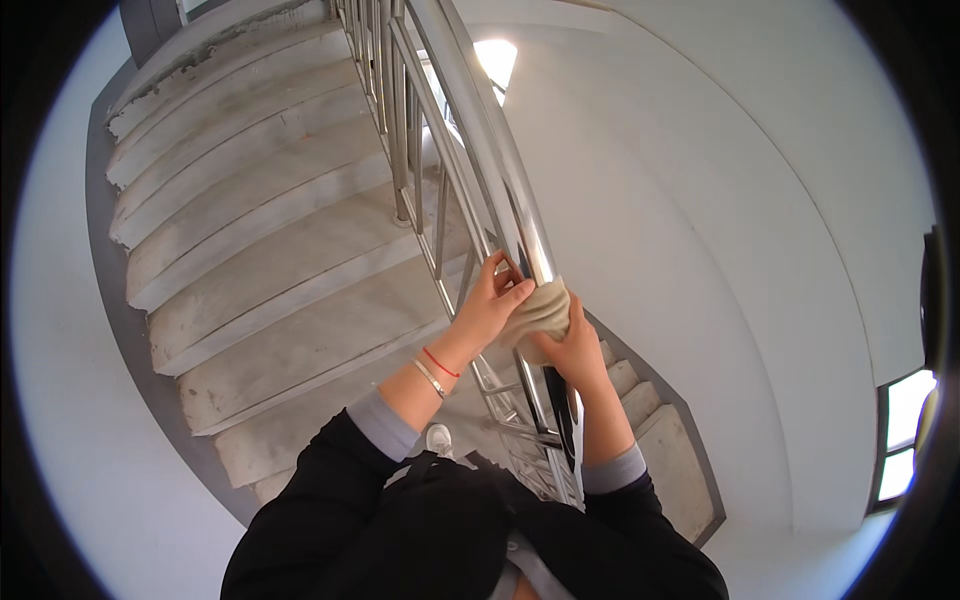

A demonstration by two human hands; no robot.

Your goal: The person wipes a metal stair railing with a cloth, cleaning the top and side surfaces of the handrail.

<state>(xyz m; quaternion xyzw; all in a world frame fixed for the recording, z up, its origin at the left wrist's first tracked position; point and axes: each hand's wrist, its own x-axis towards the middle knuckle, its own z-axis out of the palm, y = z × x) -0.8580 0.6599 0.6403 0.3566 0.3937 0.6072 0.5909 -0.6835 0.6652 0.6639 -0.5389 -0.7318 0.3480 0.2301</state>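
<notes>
A beige cloth is wrapped over the round, polished metal handrail of a stair railing. My right hand clasps it from the right, with the thumb underneath and the fingers partly hidden behind the rail. On the left side, my left hand has hold of the cloth's edge. Its thumb lies across the fabric and its fingers bend beside the rail. The cloth's far side cannot be seen. Below the hands, the rail runs down past my right forearm.
Metal balusters stand under the handrail. Bare concrete steps rise on the left, and lower steps show at right beyond the railing. My white shoe is on the stairs. A curved white wall and a window lie to the right.
</notes>
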